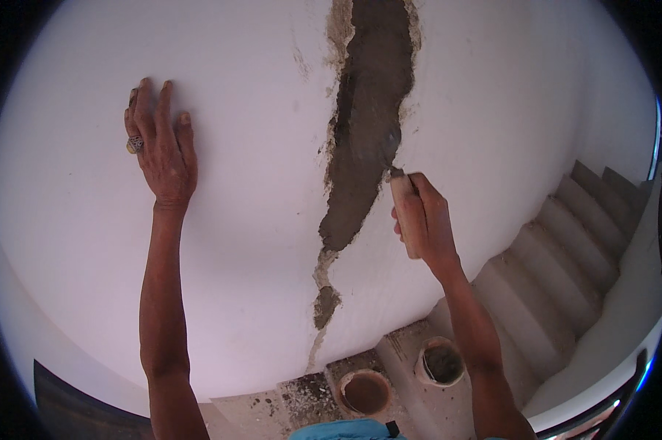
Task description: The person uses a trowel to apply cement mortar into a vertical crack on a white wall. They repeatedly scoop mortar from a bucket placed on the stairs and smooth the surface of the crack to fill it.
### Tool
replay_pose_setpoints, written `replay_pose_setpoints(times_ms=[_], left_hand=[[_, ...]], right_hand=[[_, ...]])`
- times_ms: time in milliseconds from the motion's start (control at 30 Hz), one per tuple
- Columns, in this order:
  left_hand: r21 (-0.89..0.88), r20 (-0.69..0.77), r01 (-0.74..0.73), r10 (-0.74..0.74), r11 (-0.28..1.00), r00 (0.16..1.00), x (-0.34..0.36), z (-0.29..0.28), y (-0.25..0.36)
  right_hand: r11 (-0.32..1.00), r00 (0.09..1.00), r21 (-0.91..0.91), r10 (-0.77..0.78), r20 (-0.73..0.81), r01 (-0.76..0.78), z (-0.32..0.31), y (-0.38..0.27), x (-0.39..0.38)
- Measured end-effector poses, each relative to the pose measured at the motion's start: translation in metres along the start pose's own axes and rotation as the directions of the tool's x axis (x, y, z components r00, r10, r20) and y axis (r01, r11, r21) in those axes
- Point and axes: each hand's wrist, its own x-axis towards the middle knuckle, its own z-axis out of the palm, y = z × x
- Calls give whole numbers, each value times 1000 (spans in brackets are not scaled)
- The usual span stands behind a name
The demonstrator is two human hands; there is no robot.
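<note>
My left hand (162, 154), a ring on one finger, rests against the white wall (250, 147) with its fingers stretched out. A long irregular crack (364, 110) runs down the wall, its wide upper part dark with grey mortar and its lower end narrow and patchy. My right hand (428, 216) grips the wooden handle of a trowel (406, 213) at the right edge of the crack. The trowel's small metal blade points up onto the dark mortar, its outline hard to make out.
Concrete steps (529, 301) climb along the wall on the right. Below, a bucket of brownish liquid (364, 392) and a bucket of grey mix (441, 363) stand on the speckled steps. A light blue item (338, 433) shows at the bottom edge.
</note>
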Motion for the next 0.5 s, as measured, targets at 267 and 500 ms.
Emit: replay_pose_setpoints(times_ms=[267,500], left_hand=[[-35,-17,-3,3,999,1000,2,2,3],[15,-4,-15,15,1000,1000,0,0,-2]], right_hand=[[999,998,-3,45,-34,-45,29,23,17],[978,978,12,210,8,-210,34,26,-25]])
